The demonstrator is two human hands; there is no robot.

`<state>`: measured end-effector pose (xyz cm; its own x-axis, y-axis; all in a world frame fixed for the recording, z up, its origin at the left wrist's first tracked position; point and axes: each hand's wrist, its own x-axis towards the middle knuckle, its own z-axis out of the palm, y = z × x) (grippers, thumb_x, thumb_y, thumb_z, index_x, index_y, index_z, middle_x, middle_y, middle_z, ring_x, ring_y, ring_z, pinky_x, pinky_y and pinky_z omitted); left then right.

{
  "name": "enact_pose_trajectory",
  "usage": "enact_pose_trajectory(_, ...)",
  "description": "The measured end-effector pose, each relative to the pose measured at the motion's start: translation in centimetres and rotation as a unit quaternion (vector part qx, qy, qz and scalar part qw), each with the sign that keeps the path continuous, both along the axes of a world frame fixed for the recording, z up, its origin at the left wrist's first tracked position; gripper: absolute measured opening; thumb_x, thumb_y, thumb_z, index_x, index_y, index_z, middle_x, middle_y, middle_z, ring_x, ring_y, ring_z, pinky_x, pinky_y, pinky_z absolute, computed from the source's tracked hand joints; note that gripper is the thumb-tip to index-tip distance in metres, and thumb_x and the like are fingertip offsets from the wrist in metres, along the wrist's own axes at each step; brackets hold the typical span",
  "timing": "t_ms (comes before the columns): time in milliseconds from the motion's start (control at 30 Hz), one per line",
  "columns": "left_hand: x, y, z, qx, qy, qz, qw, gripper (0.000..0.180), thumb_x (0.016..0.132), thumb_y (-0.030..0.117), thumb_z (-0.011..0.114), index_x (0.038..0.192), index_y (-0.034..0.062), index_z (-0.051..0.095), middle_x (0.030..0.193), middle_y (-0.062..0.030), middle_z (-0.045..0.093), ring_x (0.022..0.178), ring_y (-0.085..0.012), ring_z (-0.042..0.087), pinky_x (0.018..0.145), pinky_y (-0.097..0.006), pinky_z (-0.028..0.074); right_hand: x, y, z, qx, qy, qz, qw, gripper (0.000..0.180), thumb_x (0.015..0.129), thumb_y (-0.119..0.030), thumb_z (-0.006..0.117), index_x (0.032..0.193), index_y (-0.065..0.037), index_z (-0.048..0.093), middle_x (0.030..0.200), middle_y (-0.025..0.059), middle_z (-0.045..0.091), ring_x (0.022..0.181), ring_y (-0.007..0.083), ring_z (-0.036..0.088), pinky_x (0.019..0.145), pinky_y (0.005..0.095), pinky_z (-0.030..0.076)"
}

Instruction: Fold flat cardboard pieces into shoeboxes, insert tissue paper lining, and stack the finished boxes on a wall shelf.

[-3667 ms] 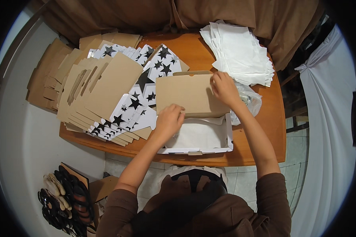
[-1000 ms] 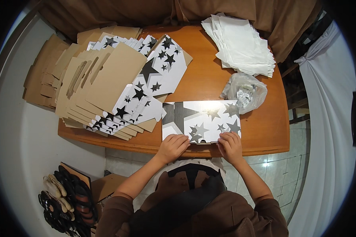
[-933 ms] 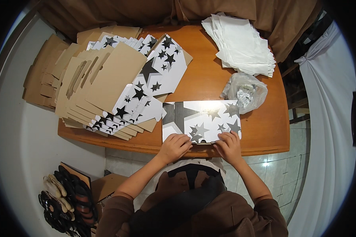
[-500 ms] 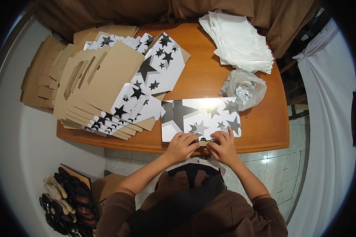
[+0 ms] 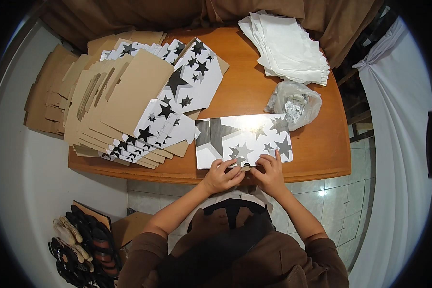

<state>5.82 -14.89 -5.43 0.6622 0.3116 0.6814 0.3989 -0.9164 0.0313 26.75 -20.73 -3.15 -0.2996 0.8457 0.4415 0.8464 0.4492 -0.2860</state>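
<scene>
A closed white cardboard box (image 5: 242,139) printed with black and grey stars lies flat at the table's front edge. Both hands work at its near side. My left hand (image 5: 221,176) has its fingers curled over the front left part of that edge, thumb toward the middle. On the right part, my right hand (image 5: 270,176) grips the edge, one finger stretched up onto the lid and the thumb at the front. Between the thumbs shows a small notch with a bit of brown cardboard. The box's front face is mostly hidden by my hands.
Stacked unfolded boxes (image 5: 134,96), brown and star-printed, cover the table's left side and nearly touch the box. White paper sheets (image 5: 293,48) lie at the back right, and a clear plastic bag (image 5: 300,105) of small silvery packets sits behind the box. Shoes (image 5: 84,245) are at lower left.
The brown cardboard strip at the box's front edge shows less now, pressed in between my thumbs. My hands have shifted slightly along the edge and still hold the box.
</scene>
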Motion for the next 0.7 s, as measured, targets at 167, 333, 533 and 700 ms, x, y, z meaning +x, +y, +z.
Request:
enact_pose_trajectory(167,-0.2,0.3,0.1,0.032,0.015,-0.007,0.999,0.020,0.072,0.018,0.067,0.091,0.0231,0.067,0.100,0.0029,0.056,0.100,-0.0207,0.057,0.073,-0.035,0.040,-0.3,-0.2,-0.5,0.033,-0.008,0.002,0.999,0.015,0.073,-0.014,0.065,0.086,-0.019,0.062,0.097,0.0039,0.055,0.107,0.0282,0.053,0.101,0.0654,0.029)
enact_pose_trajectory(333,-0.1,0.3,0.1,0.030,0.012,-0.009,0.999,0.020,0.073,0.019,0.066,0.092,0.0238,0.067,0.099,0.0028,0.055,0.099,-0.0205,0.057,0.073,-0.034,0.040,0.1,-0.4,-0.9,0.050,-0.016,0.014,0.999,0.018,0.073,-0.015,0.065,0.090,-0.018,0.064,0.100,0.0041,0.056,0.109,0.0291,0.053,0.101,0.0641,0.029)
enact_pose_trajectory(533,-0.3,0.5,0.0,0.045,0.014,0.003,0.999,0.022,0.073,0.018,0.066,0.095,0.0212,0.068,0.098,0.0029,0.056,0.096,-0.0182,0.058,0.074,-0.033,0.040,0.5,-0.5,0.7,0.005,0.020,0.045,0.999,0.028,0.071,-0.012,0.067,0.099,-0.015,0.067,0.100,0.0065,0.056,0.108,0.0289,0.054,0.102,0.0607,0.030)
enact_pose_trajectory(700,-0.1,0.4,-0.1,0.039,0.009,0.002,0.999,0.022,0.074,0.017,0.066,0.096,0.0188,0.068,0.097,0.0023,0.057,0.093,-0.0168,0.058,0.074,-0.032,0.040,0.7,-0.6,-0.5,0.040,0.003,0.030,0.999,0.029,0.072,-0.015,0.065,0.101,-0.015,0.065,0.100,0.0050,0.056,0.108,0.0254,0.055,0.102,0.0582,0.031)
